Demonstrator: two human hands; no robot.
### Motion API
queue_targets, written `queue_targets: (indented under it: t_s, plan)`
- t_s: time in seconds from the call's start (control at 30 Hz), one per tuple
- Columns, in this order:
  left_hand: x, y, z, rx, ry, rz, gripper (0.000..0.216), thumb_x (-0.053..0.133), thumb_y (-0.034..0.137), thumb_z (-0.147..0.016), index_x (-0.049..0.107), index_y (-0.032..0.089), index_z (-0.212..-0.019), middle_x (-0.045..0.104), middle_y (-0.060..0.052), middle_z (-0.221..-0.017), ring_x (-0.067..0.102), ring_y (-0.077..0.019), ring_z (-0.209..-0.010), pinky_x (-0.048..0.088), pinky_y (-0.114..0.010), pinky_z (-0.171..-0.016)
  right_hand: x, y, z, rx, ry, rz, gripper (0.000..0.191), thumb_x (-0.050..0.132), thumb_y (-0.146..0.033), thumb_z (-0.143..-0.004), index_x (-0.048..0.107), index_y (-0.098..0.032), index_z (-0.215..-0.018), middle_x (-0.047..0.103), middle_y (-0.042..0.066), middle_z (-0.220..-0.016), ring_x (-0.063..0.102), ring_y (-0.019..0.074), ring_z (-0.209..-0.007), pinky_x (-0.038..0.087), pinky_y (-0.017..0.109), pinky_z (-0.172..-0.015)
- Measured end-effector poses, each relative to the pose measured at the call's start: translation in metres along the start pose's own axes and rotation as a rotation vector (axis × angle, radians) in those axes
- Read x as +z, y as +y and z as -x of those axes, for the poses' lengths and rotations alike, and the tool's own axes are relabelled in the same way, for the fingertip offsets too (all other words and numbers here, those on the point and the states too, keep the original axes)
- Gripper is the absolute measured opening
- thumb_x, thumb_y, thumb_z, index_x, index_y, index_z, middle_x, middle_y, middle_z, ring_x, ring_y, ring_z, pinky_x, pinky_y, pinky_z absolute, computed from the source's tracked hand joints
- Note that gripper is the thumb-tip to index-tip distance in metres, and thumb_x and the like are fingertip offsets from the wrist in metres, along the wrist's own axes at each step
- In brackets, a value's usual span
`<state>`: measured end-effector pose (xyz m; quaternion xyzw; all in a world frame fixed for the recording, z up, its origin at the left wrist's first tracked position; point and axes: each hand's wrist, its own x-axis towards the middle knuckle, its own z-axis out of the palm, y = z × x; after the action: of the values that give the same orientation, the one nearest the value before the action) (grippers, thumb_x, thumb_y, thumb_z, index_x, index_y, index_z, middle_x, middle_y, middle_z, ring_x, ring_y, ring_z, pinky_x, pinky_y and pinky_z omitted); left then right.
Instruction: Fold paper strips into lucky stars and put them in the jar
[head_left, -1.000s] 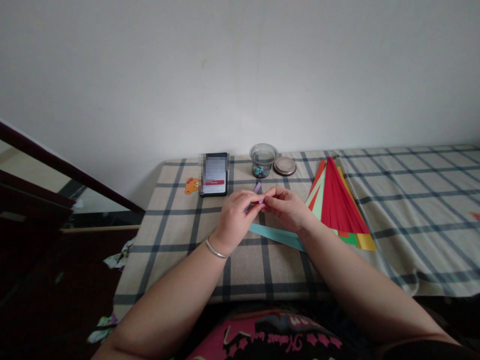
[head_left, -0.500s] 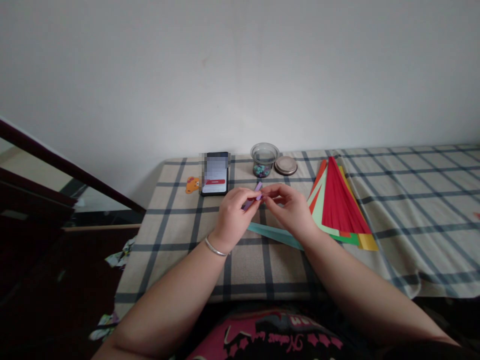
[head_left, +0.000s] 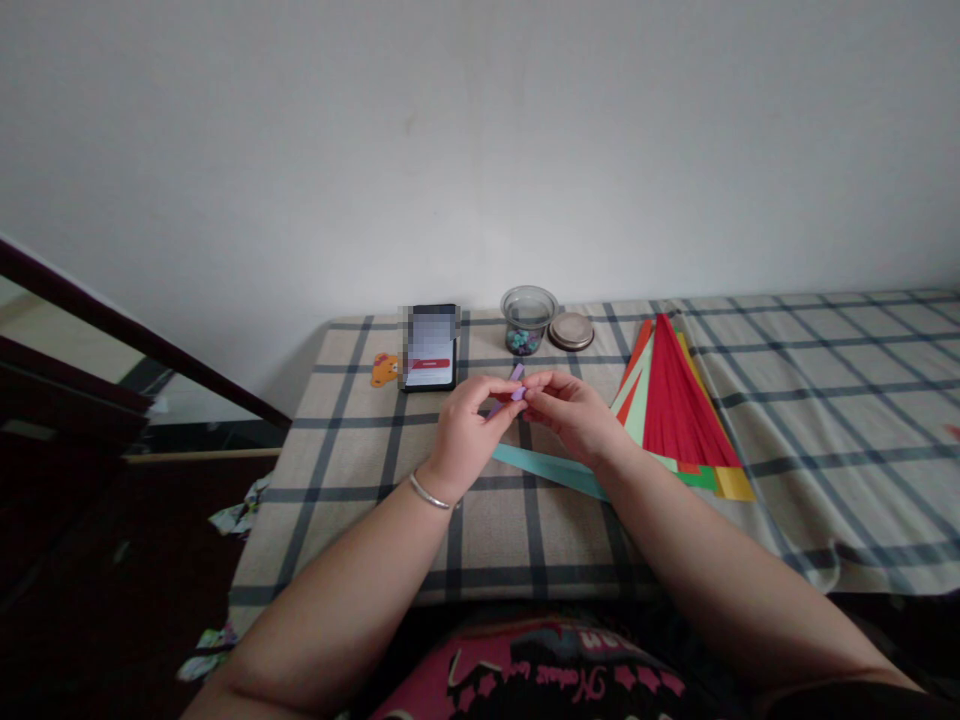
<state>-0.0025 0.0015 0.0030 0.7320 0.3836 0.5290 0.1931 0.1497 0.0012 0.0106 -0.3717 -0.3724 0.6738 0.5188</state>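
Between both hands is a small purple paper strip, folded on itself, its tip poking out above the fingers. My left hand is closed in a pinch on it, thumb and forefinger together. From the other side my right hand pinches the same strip, fingertips almost meeting those of the left. Light blue paper strips lie on the cloth below and partly behind the right wrist. Fanned paper strips in red, orange, pale green, green and yellow spread right of the right hand.
A clear plastic tub with small teal and purple pieces stands near the wall, beside a round lid. A phone props up at the left with an orange bear figure next to it. Checked cloth covers the table.
The right hand's fingers have shifted slightly and its thumb now presses the purple strip's fold. The left hand stays nearly still; everything on the table is unmoved.
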Motion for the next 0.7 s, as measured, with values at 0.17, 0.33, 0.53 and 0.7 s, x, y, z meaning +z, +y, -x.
queue_targets:
  t_s: [0.17, 0.33, 0.53, 0.7]
  plan:
    - [0.0007, -0.0014, 0.0003, -0.027, -0.006, 0.057, 0.011, 0.070, 0.019, -0.078, 0.066, 0.018, -0.089, 0.071, -0.003, -0.085, 0.067, -0.0151, -0.078, 0.056, -0.029, -0.074, 0.0005, 0.0005, -0.0001, -0.018, -0.007, -0.017, 0.032, 0.087, -0.037, -0.053, 0.068, -0.019, -0.072, 0.068, -0.003, -0.068, 0.060, 0.0075, -0.061, 0.050, 0.021, -0.061]
    - [0.0011, -0.0032, 0.0003, -0.009, -0.035, 0.071, 0.011, 0.069, 0.021, -0.079, 0.067, 0.019, -0.090, 0.071, -0.004, -0.086, 0.068, -0.0151, -0.079, 0.056, -0.029, -0.074, -0.0036, 0.0015, -0.0007, 0.033, -0.043, -0.049, 0.028, 0.086, -0.033, -0.056, 0.067, -0.019, -0.070, 0.067, -0.003, -0.067, 0.060, 0.0079, -0.060, 0.051, 0.021, -0.060]
    - [0.0017, -0.0044, 0.0005, -0.017, -0.045, 0.106, 0.012, 0.068, 0.023, -0.081, 0.068, 0.019, -0.092, 0.072, -0.005, -0.088, 0.068, -0.0159, -0.080, 0.057, -0.029, -0.074, -0.0063, 0.0003, -0.0017, 0.072, -0.077, -0.075, 0.027, 0.086, -0.032, -0.056, 0.067, -0.018, -0.067, 0.067, -0.002, -0.067, 0.060, 0.0079, -0.060, 0.052, 0.021, -0.060]
    - [0.0002, -0.0021, 0.0003, 0.012, -0.028, 0.026, 0.010, 0.069, 0.024, -0.081, 0.067, 0.019, -0.090, 0.071, -0.004, -0.086, 0.067, -0.0154, -0.079, 0.056, -0.029, -0.073, -0.0042, -0.0003, -0.0007, 0.041, -0.084, -0.051, 0.029, 0.086, -0.035, -0.056, 0.066, -0.018, -0.068, 0.067, -0.002, -0.070, 0.061, 0.0088, -0.063, 0.054, 0.023, -0.063]
